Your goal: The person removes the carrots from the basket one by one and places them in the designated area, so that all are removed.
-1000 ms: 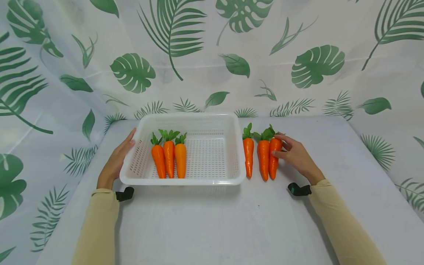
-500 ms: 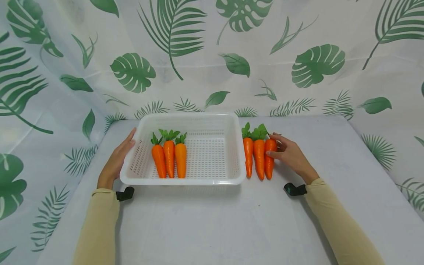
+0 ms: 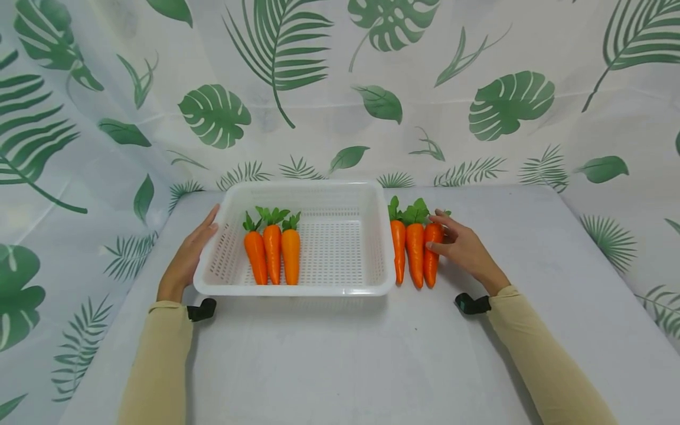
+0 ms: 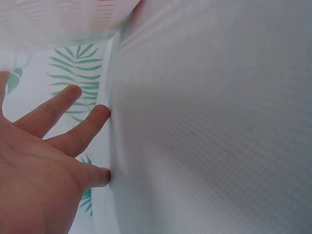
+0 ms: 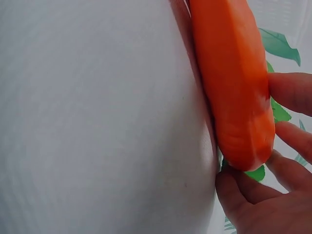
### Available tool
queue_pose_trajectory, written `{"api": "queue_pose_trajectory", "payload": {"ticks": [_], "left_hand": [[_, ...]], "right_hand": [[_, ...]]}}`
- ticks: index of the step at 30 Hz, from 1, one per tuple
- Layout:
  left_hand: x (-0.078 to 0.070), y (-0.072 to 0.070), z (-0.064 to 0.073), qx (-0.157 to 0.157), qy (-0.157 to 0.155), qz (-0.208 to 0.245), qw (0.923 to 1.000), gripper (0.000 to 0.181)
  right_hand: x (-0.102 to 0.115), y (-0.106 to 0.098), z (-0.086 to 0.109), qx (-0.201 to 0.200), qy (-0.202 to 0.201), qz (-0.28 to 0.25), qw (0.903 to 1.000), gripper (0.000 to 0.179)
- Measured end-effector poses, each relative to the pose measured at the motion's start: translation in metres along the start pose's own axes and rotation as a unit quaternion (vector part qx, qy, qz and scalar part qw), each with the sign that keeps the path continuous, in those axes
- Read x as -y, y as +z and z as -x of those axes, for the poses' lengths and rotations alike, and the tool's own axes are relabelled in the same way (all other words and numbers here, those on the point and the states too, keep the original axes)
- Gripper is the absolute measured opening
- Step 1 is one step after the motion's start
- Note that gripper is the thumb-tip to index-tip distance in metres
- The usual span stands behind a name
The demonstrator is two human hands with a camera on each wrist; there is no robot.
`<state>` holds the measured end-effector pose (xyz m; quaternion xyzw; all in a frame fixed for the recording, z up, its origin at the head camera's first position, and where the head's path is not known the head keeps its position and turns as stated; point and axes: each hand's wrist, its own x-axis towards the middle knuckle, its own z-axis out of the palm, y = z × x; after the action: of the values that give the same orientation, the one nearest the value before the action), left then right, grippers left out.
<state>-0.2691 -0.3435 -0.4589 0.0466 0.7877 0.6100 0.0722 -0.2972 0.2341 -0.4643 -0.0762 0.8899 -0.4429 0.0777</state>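
At my console I read plain tan left sleeve [image 3: 157, 366], matching right sleeve [image 3: 544, 357], small black left wrist unit [image 3: 202, 310], black, green-tinged right wrist unit [image 3: 474, 304], bare left hand [image 3: 186, 258], bare right hand [image 3: 469, 251]

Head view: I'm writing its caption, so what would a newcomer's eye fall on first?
Probably the bright orange: three carrots in the left half of the white basket, and three more carrots on the table just right of it. The right hand holds the rightmost carrot; the left hand is at the basket's left side.
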Motion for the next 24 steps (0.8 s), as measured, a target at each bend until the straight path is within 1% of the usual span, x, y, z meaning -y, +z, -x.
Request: {"api": "queue_pose_trajectory", "payload": {"ticks": [6, 12, 19, 24], "left_hand": [[-0.0003, 0.0009, -0.0015, -0.002, -0.007, 0.0, 1.0, 0.065], [-0.0015, 0.0, 0.0003, -0.01, -0.016, -0.005, 0.9998, 0.065], [-0.0028, -0.0006, 0.0008, -0.009, -0.012, -0.008, 0.9999, 0.065], [-0.0013, -0.001, -0.0001, -0.009, -0.007, -0.017, 0.9998, 0.063]], "right_hand": [[0.0017, -0.0012, 0.0006, 0.001, -0.002, 0.012, 0.9999, 0.07], [0.0013, -0.0007, -0.0001, 0.002, -0.01, -0.001, 0.9999, 0.072], [-0.0008, -0.0045, 0.0021, -0.004, -0.015, -0.009, 0.9998, 0.075], [0.0007, -0.0097, 0.0048, -0.021, -0.015, -0.018, 0.9995, 0.072]]}}
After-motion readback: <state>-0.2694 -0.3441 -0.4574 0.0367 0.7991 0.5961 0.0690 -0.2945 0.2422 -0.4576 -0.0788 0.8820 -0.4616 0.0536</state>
